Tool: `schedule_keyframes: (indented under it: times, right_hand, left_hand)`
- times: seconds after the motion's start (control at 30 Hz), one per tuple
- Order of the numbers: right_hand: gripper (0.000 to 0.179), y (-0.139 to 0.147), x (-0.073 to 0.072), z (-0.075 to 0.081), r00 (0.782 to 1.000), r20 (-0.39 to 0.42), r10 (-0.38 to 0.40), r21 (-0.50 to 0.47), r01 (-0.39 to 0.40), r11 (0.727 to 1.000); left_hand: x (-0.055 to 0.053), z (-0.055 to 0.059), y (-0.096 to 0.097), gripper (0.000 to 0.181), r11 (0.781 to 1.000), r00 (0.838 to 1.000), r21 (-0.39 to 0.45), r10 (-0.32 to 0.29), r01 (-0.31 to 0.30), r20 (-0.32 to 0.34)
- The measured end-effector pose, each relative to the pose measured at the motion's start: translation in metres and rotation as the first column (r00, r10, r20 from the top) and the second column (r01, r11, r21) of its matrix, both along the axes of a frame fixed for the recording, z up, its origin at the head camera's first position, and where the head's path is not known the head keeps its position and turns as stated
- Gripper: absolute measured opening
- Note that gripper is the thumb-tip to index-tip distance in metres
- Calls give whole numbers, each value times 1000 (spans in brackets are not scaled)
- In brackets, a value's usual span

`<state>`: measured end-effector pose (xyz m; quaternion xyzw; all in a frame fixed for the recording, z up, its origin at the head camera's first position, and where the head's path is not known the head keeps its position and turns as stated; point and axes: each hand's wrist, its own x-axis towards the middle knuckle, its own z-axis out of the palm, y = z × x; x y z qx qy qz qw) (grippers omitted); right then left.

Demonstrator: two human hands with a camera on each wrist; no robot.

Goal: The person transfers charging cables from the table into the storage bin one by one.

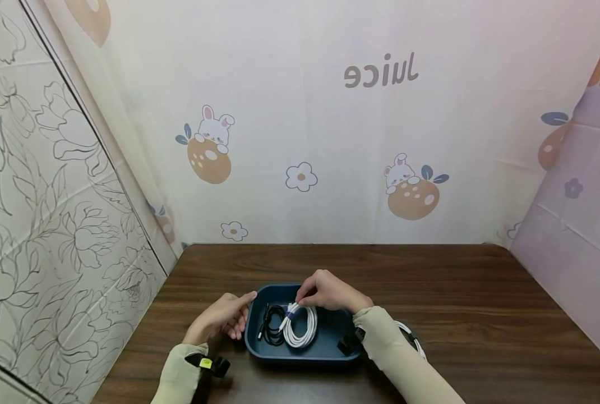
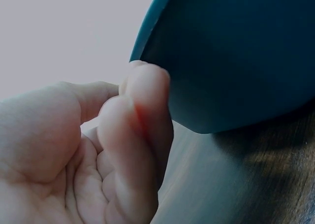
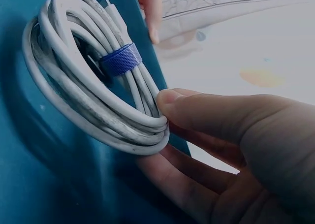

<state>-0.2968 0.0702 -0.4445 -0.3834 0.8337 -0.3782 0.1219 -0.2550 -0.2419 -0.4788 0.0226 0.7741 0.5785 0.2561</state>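
- Right hand, one: on my right wrist feed I see thumb and fingers pinching the white cable coil by its far edge.
- White cable coil, one: wound in several loops, bound by a blue strap with a plug end beside it. I find it inside the tray's outline, left of the middle; I cannot tell whether it touches the floor of the tray.
- Blue tray, one: rounded corners, raised walls, set on the near part of the surface.
- Left hand, one: at the tray's left side, thumb on the rim towards the far corner, other fingers curled beside the outer wall; I read it as gripping the tray.
- Black cable, one: coiled, inside the tray, just left of the white coil.
- Second white cable, one: on the surface to the right of the tray, partly hidden from me by the right sleeve.
- Backdrop, one: pale printed cloth beyond the far edge.
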Motion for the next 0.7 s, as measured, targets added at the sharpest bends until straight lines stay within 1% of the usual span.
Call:
schedule_keyframes:
  times: [0.2, 0.37, 0.53, 0.7]
  right_hand:
    - [7, -5, 1, -7, 1000, -16, 9, 30, -9, 1000]
    - [8, -6, 3, -9, 1000, -17, 14, 30, -13, 999]
    - [9, -7, 3, -10, 1000, -12, 19, 49, -18, 999]
    - [12, -8, 2, -12, 1000, 13, 27, 76, -28, 997]
  left_hand:
    - [0, -1, 0, 61, 1000, 1000, -2, -2, 2, -2]
    - [0, -1, 0, 62, 1000, 1000, -1, -4, 4, -1]
    - [0, -1, 0, 62, 1000, 1000, -1, -5, 5, -3]
    - [0, -2, 0, 62, 1000, 1000, -1, -4, 4, -3]
